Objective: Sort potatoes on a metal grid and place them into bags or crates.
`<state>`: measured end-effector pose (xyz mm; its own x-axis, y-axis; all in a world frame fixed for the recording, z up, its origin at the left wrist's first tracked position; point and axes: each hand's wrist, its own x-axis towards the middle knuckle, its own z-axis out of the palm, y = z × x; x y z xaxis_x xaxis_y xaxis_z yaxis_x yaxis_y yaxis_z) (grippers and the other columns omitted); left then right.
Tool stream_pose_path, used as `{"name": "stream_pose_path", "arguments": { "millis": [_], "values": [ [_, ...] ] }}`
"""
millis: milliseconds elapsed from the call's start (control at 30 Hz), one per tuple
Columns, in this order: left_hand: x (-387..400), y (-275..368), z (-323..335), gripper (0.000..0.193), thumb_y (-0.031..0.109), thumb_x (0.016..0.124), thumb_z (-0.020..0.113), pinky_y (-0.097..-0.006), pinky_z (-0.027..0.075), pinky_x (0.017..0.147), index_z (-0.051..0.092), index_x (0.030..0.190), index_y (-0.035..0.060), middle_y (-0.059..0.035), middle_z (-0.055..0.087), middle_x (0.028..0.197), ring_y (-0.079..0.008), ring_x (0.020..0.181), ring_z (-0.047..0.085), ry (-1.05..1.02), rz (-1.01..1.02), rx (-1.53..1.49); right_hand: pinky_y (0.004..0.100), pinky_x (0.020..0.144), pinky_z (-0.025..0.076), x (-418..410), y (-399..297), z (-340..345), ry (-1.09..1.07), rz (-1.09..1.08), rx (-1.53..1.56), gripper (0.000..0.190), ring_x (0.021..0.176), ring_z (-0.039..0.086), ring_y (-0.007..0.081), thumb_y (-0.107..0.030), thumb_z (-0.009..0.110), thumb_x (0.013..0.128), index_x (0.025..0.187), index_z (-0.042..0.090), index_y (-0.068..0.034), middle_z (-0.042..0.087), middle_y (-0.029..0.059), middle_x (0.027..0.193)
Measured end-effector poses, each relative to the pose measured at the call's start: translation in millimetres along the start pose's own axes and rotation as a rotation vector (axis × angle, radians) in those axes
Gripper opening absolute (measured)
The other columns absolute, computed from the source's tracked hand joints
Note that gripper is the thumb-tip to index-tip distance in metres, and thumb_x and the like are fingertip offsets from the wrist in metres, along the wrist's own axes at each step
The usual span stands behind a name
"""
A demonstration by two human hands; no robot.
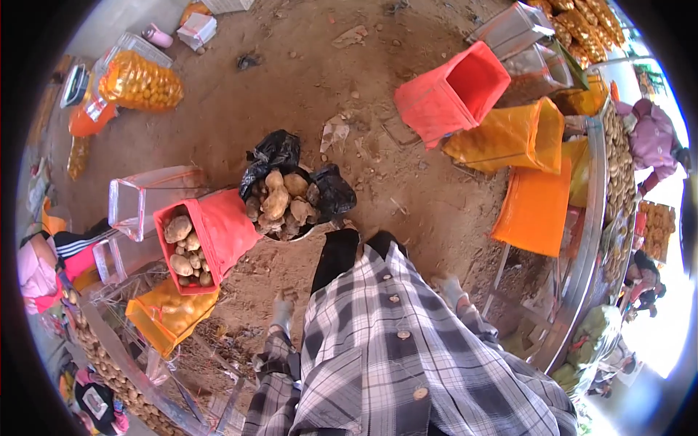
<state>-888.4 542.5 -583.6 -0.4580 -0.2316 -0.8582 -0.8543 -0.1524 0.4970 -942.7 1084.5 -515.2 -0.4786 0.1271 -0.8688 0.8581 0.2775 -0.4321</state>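
My left hand (283, 312), in a light glove, hangs low beside my body, near the yellow mesh bag (173, 312). My right hand (451, 290), also gloved, hangs at the other side over the dirt floor. Neither shows a held thing, and the fingers are small and unclear. In front of my feet stands a round tub (300, 235) lined with black plastic (278, 148), holding large potatoes (276, 201). Left of it, a red square container (228, 231) holds potatoes (178, 229) of mixed sizes. A clear square container (126, 210) stands behind it.
Metal-edged sorting tables with potatoes curve along the left (128, 362) and right (591, 218). By the right one stand a red container (428, 101), a yellow mesh bag (504, 136) and an orange bag (531, 212). Other people are beyond both tables. A filled mesh bag (143, 82) lies upper left.
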Motion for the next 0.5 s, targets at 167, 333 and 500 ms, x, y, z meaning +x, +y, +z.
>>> {"name": "stream_pose_path", "arguments": {
  "millis": [167, 333, 500],
  "values": [
    [40.5, 96.2, 46.1, 0.036, -0.007, 0.083, 0.053, -0.0267, 0.050, 0.078, 0.060, 0.117, 0.0039, -0.0101, 0.067, 0.107, -0.0170, 0.093, 0.063, 0.066, 0.196, -0.059, 0.0318, 0.069, 0.058, 56.2, -167.0, -19.3, 0.225, -0.161, 0.077, 0.027, 0.082, 0.066, 0.0160, -0.007, 0.064, 0.090, 0.116, 0.064, 0.002, 0.069, 0.0109, 0.098],
    [49.7, 224.8, 152.0, 0.029, -0.006, 0.086, 0.060, -0.0266, 0.051, 0.086, 0.064, 0.114, 0.0030, -0.0069, 0.068, 0.106, -0.0160, 0.098, 0.064, -0.062, 0.378, 0.071, 0.0302, 0.077, 0.057, 70.0, -364.5, 22.2, 0.136, -0.479, -0.055, 0.029, 0.090, 0.065, 0.0146, -0.004, 0.062, 0.091, 0.119, 0.062, 0.003, 0.069, 0.0109, 0.101],
    [143.8, 269.8, 242.1, 0.032, -0.001, 0.087, 0.062, -0.0280, 0.049, 0.091, 0.062, 0.118, 0.0020, -0.0073, 0.067, 0.108, -0.0165, 0.102, 0.063, -0.135, 0.458, 0.007, 0.0318, 0.087, 0.053, 170.0, -405.2, 94.4, -0.387, -0.428, -0.242, 0.035, 0.098, 0.066, 0.0176, -0.016, 0.064, 0.092, 0.124, 0.062, -0.001, 0.071, 0.0104, 0.106]
  ]
}}
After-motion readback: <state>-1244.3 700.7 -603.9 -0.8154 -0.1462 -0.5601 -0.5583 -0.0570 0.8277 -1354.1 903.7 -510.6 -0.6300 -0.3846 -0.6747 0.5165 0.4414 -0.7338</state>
